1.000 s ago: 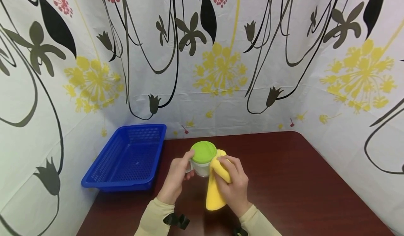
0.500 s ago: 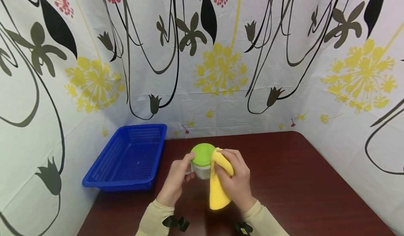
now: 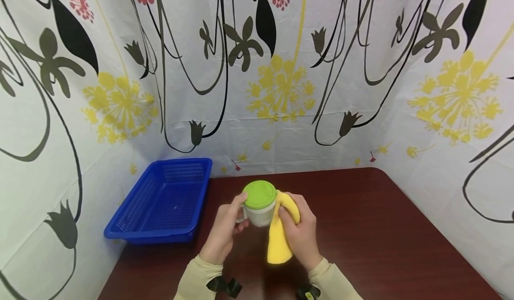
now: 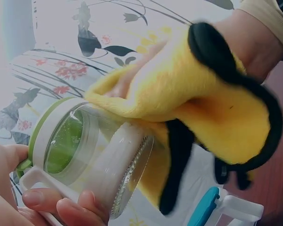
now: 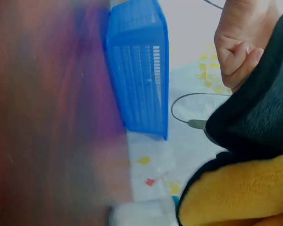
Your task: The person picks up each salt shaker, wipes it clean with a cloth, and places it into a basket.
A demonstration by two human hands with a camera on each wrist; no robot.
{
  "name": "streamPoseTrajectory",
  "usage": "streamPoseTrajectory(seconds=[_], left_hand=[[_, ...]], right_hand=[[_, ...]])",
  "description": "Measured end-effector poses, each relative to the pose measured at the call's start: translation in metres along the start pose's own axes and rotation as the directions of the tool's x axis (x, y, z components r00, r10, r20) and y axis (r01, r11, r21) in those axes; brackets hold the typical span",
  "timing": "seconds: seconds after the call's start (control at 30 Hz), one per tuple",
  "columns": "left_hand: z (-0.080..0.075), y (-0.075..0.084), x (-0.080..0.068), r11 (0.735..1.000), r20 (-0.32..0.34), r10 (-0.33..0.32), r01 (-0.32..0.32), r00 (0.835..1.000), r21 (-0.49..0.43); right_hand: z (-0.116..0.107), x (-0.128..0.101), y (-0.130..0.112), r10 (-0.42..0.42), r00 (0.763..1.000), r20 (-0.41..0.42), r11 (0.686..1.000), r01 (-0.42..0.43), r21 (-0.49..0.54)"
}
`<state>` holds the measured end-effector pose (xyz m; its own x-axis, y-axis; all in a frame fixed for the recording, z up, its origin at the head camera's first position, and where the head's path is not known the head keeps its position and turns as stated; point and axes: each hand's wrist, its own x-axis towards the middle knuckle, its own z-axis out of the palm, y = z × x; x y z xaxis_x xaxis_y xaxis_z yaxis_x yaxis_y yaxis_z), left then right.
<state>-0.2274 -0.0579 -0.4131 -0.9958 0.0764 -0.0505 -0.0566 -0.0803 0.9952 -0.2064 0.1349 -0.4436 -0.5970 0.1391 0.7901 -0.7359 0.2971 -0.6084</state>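
Note:
A clear plastic jar (image 3: 259,214) with a green lid (image 3: 259,194) is held above the dark red table (image 3: 361,228). My left hand (image 3: 225,228) grips its white handle side; the fingers (image 4: 80,205) curl under the jar (image 4: 99,160) in the left wrist view. My right hand (image 3: 300,233) grips a yellow cloth (image 3: 281,233) and presses it against the jar's right side. The cloth (image 4: 203,108) covers the jar's wall in the left wrist view. The cloth (image 5: 236,197) and my left hand (image 5: 240,42) fill the right of the right wrist view.
An empty blue mesh basket (image 3: 162,202) sits at the table's back left, also seen as the basket (image 5: 139,70) in the right wrist view. Flower-patterned curtain (image 3: 281,68) walls the table on three sides. The table's right half is bare wood.
The right hand has slid the yellow cloth down and round the jar's right side. The jar has tilted slightly and stayed in the left hand.

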Motion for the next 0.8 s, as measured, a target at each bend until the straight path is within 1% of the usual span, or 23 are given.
streamPoseTrajectory(seconds=[0.07, 0.13, 0.17, 0.23, 0.33, 0.5, 0.6, 0.7, 0.8], left_hand=[[-0.0008, 0.0004, -0.0001, 1.0, -0.001, 0.003, -0.003, 1.0, 0.001], [-0.0017, 0.0001, 0.0004, 1.0, 0.0, 0.007, -0.007, 1.0, 0.004], [-0.0019, -0.0001, 0.0008, 1.0, 0.0, 0.008, -0.008, 1.0, 0.004], [-0.0023, -0.0008, 0.0019, 1.0, 0.0, 0.009, -0.009, 1.0, 0.006], [-0.0021, -0.0022, 0.0037, 1.0, 0.009, 0.012, -0.012, 1.0, 0.02], [0.0002, -0.0049, 0.0052, 0.999, 0.016, -0.007, 0.006, 1.0, 0.053], [0.0005, -0.0057, 0.0054, 0.998, 0.012, -0.016, 0.015, 1.0, 0.055], [0.0, -0.0065, 0.0058, 0.998, 0.006, -0.014, 0.014, 1.0, 0.054], [0.0, -0.0084, 0.0064, 0.997, 0.009, -0.019, 0.018, 1.0, 0.076]], right_hand=[[-0.0018, -0.0025, -0.0029, 0.132, 0.991, 0.032, 0.99, -0.133, 0.053], [-0.0031, -0.004, -0.0027, 0.227, 0.972, 0.061, 0.969, -0.231, 0.087], [-0.0034, -0.0044, -0.0022, 0.259, 0.963, 0.073, 0.959, -0.265, 0.097], [-0.0038, -0.0046, -0.0012, 0.29, 0.953, 0.085, 0.948, -0.298, 0.109], [-0.0039, -0.0046, -0.0004, 0.29, 0.953, 0.084, 0.948, -0.298, 0.111], [-0.005, -0.0052, -0.0022, 0.287, 0.955, 0.07, 0.951, -0.293, 0.099], [-0.0057, -0.0057, -0.0027, 0.282, 0.957, 0.071, 0.953, -0.288, 0.096], [-0.0064, -0.005, -0.0008, 0.253, 0.965, 0.072, 0.961, -0.259, 0.098], [-0.0085, -0.0021, 0.0048, 0.217, 0.972, 0.085, 0.971, -0.224, 0.087]])
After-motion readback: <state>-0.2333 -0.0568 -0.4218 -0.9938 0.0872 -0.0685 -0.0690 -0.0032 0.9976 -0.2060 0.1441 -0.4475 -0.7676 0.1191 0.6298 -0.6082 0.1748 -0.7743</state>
